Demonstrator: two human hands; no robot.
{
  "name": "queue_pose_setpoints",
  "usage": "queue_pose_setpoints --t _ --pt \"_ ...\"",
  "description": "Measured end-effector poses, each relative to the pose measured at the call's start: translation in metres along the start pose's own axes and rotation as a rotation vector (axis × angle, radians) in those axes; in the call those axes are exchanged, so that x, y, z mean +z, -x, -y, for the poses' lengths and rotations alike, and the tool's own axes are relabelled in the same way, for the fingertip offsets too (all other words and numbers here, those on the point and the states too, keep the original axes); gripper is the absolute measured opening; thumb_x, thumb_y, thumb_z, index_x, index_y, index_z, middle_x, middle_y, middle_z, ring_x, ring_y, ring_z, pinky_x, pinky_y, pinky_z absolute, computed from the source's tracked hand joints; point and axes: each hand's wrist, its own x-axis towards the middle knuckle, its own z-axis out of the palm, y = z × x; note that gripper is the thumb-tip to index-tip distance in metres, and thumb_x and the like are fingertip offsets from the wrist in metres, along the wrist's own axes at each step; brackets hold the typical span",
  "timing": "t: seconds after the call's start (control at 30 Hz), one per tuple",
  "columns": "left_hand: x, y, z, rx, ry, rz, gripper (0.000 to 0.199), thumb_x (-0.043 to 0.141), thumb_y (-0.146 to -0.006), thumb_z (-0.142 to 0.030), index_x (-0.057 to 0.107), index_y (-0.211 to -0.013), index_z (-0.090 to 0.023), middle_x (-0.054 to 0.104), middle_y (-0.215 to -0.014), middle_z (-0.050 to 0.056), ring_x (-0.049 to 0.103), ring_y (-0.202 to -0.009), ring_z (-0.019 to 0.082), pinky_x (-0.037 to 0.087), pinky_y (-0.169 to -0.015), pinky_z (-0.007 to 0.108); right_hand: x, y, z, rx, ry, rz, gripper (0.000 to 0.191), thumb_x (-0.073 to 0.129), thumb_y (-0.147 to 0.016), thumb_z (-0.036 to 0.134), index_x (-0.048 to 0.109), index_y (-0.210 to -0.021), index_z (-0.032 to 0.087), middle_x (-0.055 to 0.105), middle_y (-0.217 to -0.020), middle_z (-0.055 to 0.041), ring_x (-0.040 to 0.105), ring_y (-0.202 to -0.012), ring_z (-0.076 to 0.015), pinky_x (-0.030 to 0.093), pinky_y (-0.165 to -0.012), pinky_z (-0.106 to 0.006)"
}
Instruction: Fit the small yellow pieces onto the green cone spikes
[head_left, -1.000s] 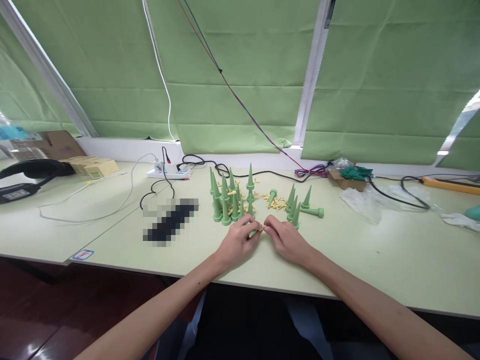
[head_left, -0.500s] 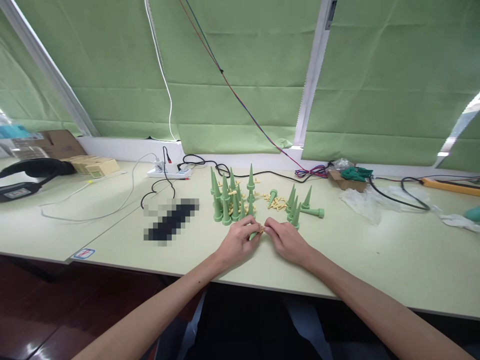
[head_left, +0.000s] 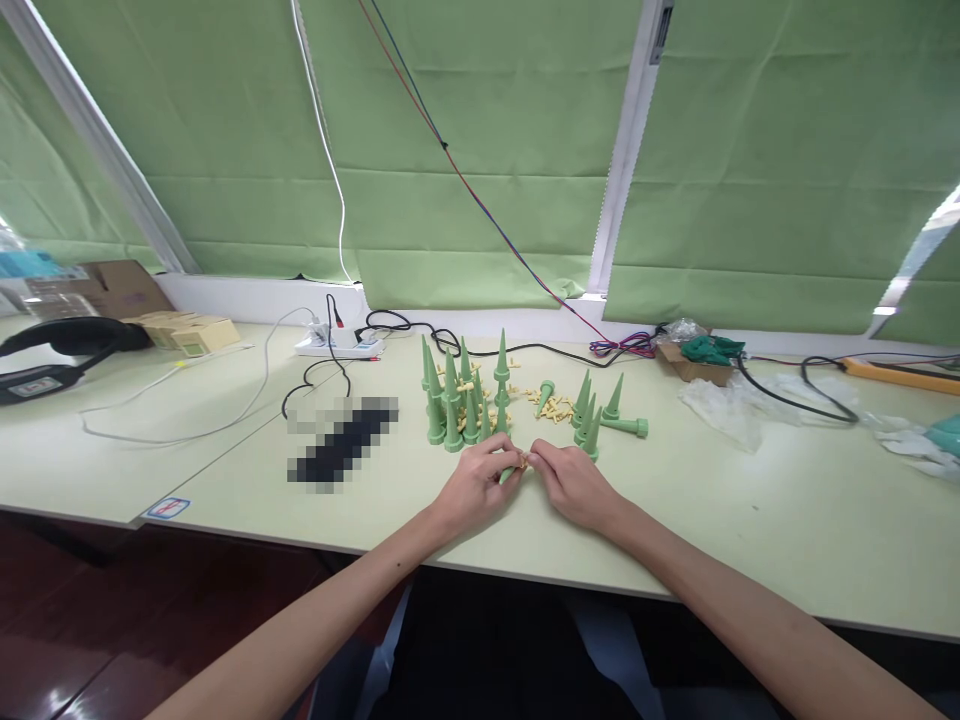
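Note:
My left hand (head_left: 486,477) is closed around a green plastic spike (head_left: 507,474), whose tip points down towards me. Fingers of my right hand (head_left: 573,480) pinch at the spike's other end, where a small yellow piece (head_left: 523,461) shows between the two hands. Just beyond my left hand stands a cluster of upright green spikes (head_left: 452,405) with yellow pieces among them. Past my fingertips is a loose pile of small yellow pieces (head_left: 553,408), with one green spike (head_left: 545,396) leaning on it. Several more green spikes (head_left: 591,436) stand beyond my right hand, and another spike (head_left: 625,426) lies on its side.
A pixelated dark patch (head_left: 345,443) lies left on the table (head_left: 300,520). Behind it are a white power strip (head_left: 341,345) and black cables (head_left: 517,346). Black headphones (head_left: 71,340) rest far left. At right are a small cardboard box (head_left: 694,367) and clear plastic bags (head_left: 724,408).
My hands stay together at the same spot on the spike and yellow piece, with only a very slight shift of the right fingers. The standing spikes and the pile look unchanged.

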Motion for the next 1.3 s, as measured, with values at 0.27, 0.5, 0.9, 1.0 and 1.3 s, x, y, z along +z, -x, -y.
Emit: queue_pose_setpoints --t 0.27,0.5,0.9,1.0,1.3 --pt "0.000 0.000 0.000 -0.010 0.009 0.014 0.017 0.054 -0.089 -0.013 0.067 -0.080 -0.015 0.058 -0.084 0.004 0.054 -0.070 0.011 0.041 -0.061 0.023 0.002 0.000 0.000 0.021 0.036 0.001 0.028 0.029 -0.102 0.028 0.041 -0.077 0.021 0.045 -0.060 0.0031 0.039 -0.051 -0.0134 0.024 -0.054 -0.026" --pt "0.001 0.000 -0.002 -0.025 0.002 -0.012 0.016 0.054 -0.088 -0.010 0.065 -0.078 -0.015 0.056 -0.082 0.004 0.052 -0.071 0.011 0.042 -0.062 0.023 0.001 -0.002 0.002 0.059 0.002 -0.005 0.030 0.029 -0.102 0.029 0.039 -0.075 0.021 0.046 -0.060 0.0031 0.039 -0.051 -0.0131 0.024 -0.055 -0.026" --pt "0.003 -0.001 -0.002 -0.203 0.001 -0.015 0.010 0.054 -0.088 -0.019 0.064 -0.090 -0.016 0.060 -0.085 0.003 0.052 -0.061 0.009 0.044 -0.054 0.022 -0.003 0.000 0.010 0.119 -0.178 -0.222 0.029 0.033 -0.101 0.035 0.042 -0.077 0.022 0.046 -0.060 0.0038 0.043 -0.052 -0.0127 0.031 -0.055 -0.026" --pt "0.003 0.000 -0.002 -0.238 -0.028 0.010 0.012 0.056 -0.087 -0.021 0.063 -0.095 -0.016 0.058 -0.073 0.000 0.050 -0.057 0.010 0.042 -0.053 0.023 -0.005 0.003 0.015 0.049 -0.225 -0.217 0.019 0.040 -0.099 0.035 0.051 -0.093 0.021 0.050 -0.060 0.0040 0.046 -0.052 -0.0125 0.035 -0.054 -0.025" --pt "0.002 0.000 -0.010 -0.311 0.126 0.143 0.029 0.051 -0.085 -0.017 0.053 -0.114 -0.019 0.056 -0.066 -0.004 0.047 -0.051 0.010 0.035 -0.048 0.021 -0.003 0.004 0.016 -0.068 -0.094 -0.204 0.019 0.048 -0.097 0.032 0.055 -0.108 0.018 0.064 -0.074 -0.0011 0.058 -0.061 -0.0137 0.039 -0.057 -0.025"
